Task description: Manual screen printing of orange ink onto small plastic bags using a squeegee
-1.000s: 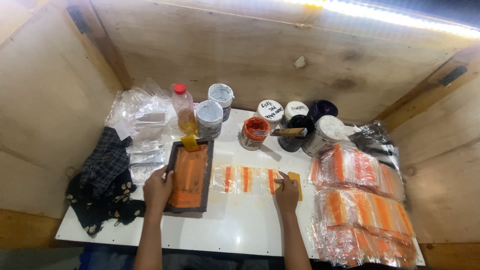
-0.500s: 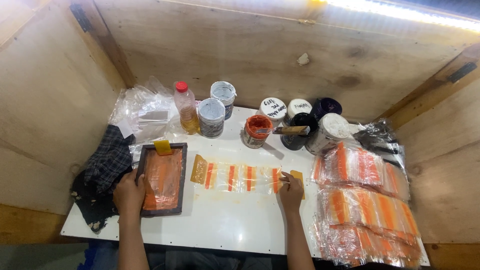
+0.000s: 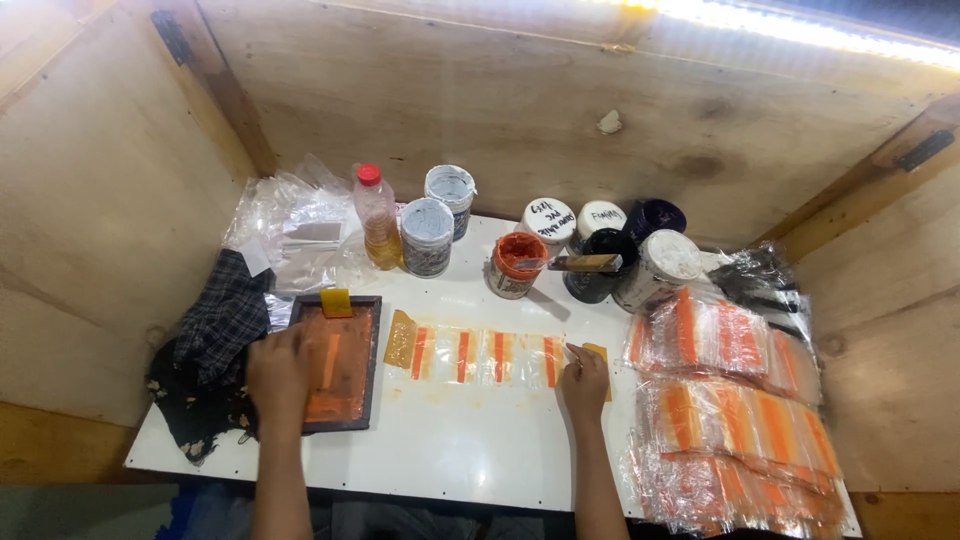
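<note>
The left hand (image 3: 278,372) lay on the near left corner of a dark-framed printing screen (image 3: 338,362), its fingers curled over the frame edge and gripping it. The screen sat flat on the white bench (image 3: 470,455), its mesh smeared orange, and a small yellow scraper (image 3: 336,303) rested at its far end. Just right of the screen a row of clear plastic bags (image 3: 480,355) lay flat on the bench, marked with red and orange stripes, with an orange patch at the left end. The right hand (image 3: 585,380) pressed down on the right end of that row, fingers held together and bent, the fingertips touching the plastic beside a small yellow tab (image 3: 598,352); whether it pinched anything could not be told.

A checked dark cloth (image 3: 205,350) hung over the bench's left edge, next to the screen. Behind it sat crumpled clear plastic (image 3: 285,225) and a bottle with a red cap (image 3: 377,215) holding yellow liquid. Along the back stood several ink tubs: two grey-lidded ones (image 3: 430,232), an open tub of orange ink (image 3: 515,265), two with white lids (image 3: 550,220), and dark ones, one with a wooden-handled tool (image 3: 585,263) lying across it. Stacks of printed bags (image 3: 735,410) with orange stripes filled the right side of the bench, well apart from the left hand and near the right one.
</note>
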